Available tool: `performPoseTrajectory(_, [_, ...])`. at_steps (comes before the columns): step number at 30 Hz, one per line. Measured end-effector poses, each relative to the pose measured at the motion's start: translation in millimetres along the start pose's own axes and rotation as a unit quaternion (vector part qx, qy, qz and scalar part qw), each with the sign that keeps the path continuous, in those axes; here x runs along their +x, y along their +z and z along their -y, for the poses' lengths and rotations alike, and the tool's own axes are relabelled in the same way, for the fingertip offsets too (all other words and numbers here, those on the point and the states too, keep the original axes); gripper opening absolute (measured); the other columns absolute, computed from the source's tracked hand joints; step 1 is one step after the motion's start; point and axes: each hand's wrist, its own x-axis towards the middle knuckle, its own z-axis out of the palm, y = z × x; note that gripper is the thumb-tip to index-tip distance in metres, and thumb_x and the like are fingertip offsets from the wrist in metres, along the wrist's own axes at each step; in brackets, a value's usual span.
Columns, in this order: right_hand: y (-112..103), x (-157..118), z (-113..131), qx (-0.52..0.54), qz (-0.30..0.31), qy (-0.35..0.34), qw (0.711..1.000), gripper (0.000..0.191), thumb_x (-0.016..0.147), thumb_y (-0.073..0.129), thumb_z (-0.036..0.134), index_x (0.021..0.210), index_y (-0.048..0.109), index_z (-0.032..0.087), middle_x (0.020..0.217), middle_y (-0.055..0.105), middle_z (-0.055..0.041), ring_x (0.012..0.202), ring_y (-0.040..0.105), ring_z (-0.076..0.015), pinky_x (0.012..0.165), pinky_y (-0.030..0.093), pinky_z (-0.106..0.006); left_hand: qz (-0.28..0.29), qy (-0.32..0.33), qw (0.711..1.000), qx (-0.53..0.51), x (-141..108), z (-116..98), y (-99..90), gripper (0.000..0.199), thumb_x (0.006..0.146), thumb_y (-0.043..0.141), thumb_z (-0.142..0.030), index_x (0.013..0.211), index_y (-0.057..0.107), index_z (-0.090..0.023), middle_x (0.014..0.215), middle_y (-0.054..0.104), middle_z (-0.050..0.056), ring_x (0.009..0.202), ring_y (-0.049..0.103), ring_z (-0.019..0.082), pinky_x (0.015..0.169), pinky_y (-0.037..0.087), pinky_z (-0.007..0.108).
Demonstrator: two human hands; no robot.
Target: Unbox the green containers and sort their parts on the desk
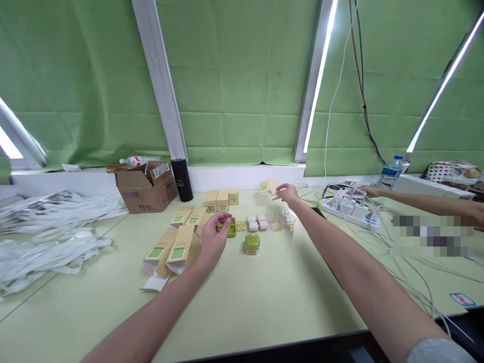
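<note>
My right hand [288,194] reaches to the back of the table, its fingers closed on the edge of a small kraft cardboard box [267,187]. My left hand [216,233] has thumb and fingers drawn together beside the green lids [231,231]; what it pinches, if anything, I cannot make out. Just right of the lids lie small yellow pieces [240,226], white-pink rounded pieces [252,225] and clear plastic jars [279,220]. A clear jar with a green lid [252,244] stands upright in front. Several kraft boxes [183,246] lie left of my left hand.
More kraft boxes [223,200], a black bottle [182,180] and an open carton [145,190] stand at the back. White straps [49,252] pile up on the left. Rightward are a power strip [350,214] with cables, a water bottle [390,174] and another person's arm [423,200].
</note>
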Motion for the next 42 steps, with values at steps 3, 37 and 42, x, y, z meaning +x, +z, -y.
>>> performPoseTrajectory(3, [2, 13, -20, -0.02, 0.037, 0.072, 0.997, 0.038, 0.102, 0.067, 0.038, 0.132, 0.063, 0.017, 0.133, 0.065, -0.0109, 0.113, 0.068, -0.0248, 0.095, 0.06, -0.046, 0.012, 0.014, 1.0, 0.02, -2, -1, 1.1, 0.025, 0.089, 0.07, -0.044, 0.098, 0.072, -0.021, 0.103, 0.078, 0.008, 0.095, 0.069, 0.023, 0.08, 0.053, 0.035])
performPoseTrajectory(37, [13, -59, 0, 0.159, -0.12, -0.109, 0.974, 0.034, 0.085, 0.052, 0.021, 0.114, 0.07, 0.015, 0.112, 0.075, -0.0111, 0.096, 0.067, -0.0215, 0.092, 0.052, -0.037, 0.19, 0.056, 0.957, 0.214, -21, 5, 6.5, 0.051, 0.083, 0.065, -0.02, 0.134, 0.064, -0.028, 0.133, 0.063, 0.011, 0.128, 0.056, 0.031, 0.112, 0.042, 0.05])
performPoseTrajectory(42, [23, -129, 6, 0.228, -0.095, -0.17, 0.954, 0.029, 0.082, 0.056, 0.028, 0.106, 0.068, 0.019, 0.101, 0.073, -0.0074, 0.086, 0.063, -0.0202, 0.084, 0.05, -0.036, 0.238, 0.093, 0.923, 0.289, -27, 8, 12.2, 0.056, 0.08, 0.071, -0.025, 0.136, 0.065, -0.027, 0.127, 0.065, 0.013, 0.126, 0.054, 0.036, 0.106, 0.044, 0.05])
